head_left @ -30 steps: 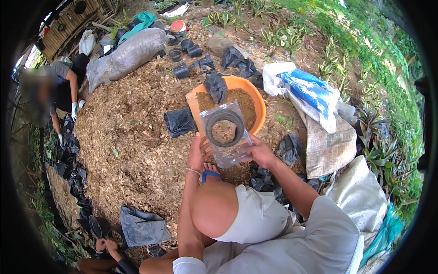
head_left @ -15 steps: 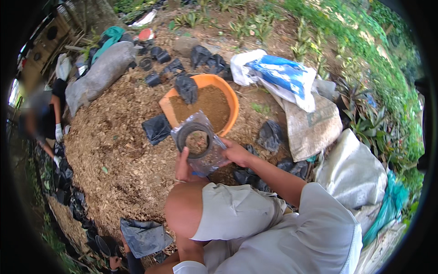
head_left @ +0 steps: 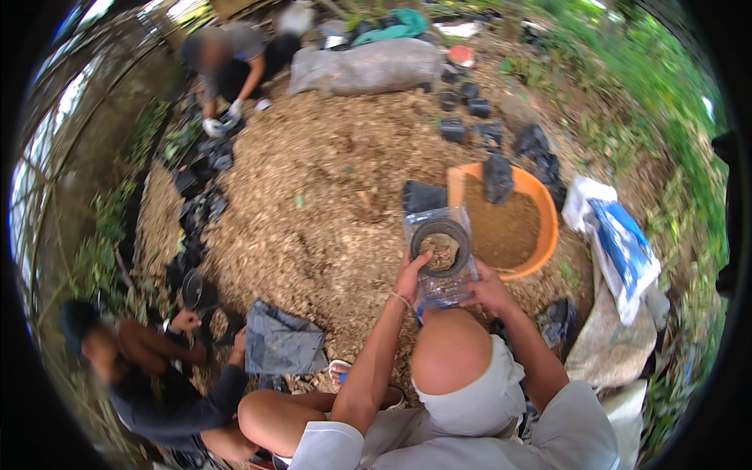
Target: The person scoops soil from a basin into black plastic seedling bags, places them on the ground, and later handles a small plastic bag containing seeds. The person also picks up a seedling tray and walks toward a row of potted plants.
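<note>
A round black pot-like ring (head_left: 463,249), open at the top, sits in or on a clear plastic bag (head_left: 442,293) over my raised knee. Brown chips show inside the ring. My left hand (head_left: 409,276) is closed on the ring's left side, its thumb over the rim. My right hand (head_left: 492,293) pinches the plastic bag at its lower right edge. Just right of my hands stands an orange basin (head_left: 551,229) filled with brown soil (head_left: 501,235). A black plastic bag (head_left: 497,178) rests at the basin's far side.
Wood chips (head_left: 329,180) cover the ground ahead. A grey sack (head_left: 368,66) lies at the back; a blue-white sack (head_left: 623,235) lies right. One person with white gloves (head_left: 227,121) works far left. Another, in dark sleeves (head_left: 180,407), sits near left by black pots (head_left: 200,290).
The view has swung left, so the basin and sacks appear farther right and the near-left person comes fully into view. Both hands keep their hold on the ring and plastic bag.
</note>
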The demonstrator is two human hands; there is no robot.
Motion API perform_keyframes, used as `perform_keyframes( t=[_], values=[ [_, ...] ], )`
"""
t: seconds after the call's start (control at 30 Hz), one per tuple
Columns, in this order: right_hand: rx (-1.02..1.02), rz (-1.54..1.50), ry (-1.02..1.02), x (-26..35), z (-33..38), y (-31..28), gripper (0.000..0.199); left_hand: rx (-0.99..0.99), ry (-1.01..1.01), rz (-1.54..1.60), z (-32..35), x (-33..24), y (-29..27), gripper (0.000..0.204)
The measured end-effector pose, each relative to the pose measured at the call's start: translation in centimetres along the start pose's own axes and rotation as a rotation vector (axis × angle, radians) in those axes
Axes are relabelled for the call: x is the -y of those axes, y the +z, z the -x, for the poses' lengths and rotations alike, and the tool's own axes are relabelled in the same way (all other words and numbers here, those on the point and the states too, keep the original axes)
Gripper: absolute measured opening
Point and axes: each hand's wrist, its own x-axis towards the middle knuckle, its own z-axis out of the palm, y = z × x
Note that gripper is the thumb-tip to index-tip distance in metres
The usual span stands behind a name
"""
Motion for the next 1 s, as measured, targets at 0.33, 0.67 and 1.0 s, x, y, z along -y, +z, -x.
perform_keyframes(
  t=[0.33, 0.67, 1.0],
  values=[
    [0.184, 0.252, 0.028, 5.4, -7.1, 9.5, 0.061, -0.221, 0.049, 0.066, 2.2, -8.4, -7.9, 0.053],
    [0.353, 0.486, -0.009, 9.1, -19.5, 21.4, 0.056, -0.431, 0.202, 0.074, -2.5, -14.5, -17.4, 0.059],
    [0.385, 0.542, -0.008, 12.9, -23.8, 29.4, 0.062, -0.530, 0.309, 0.163, -3.2, -19.7, -22.1, 0.064]
  ],
)
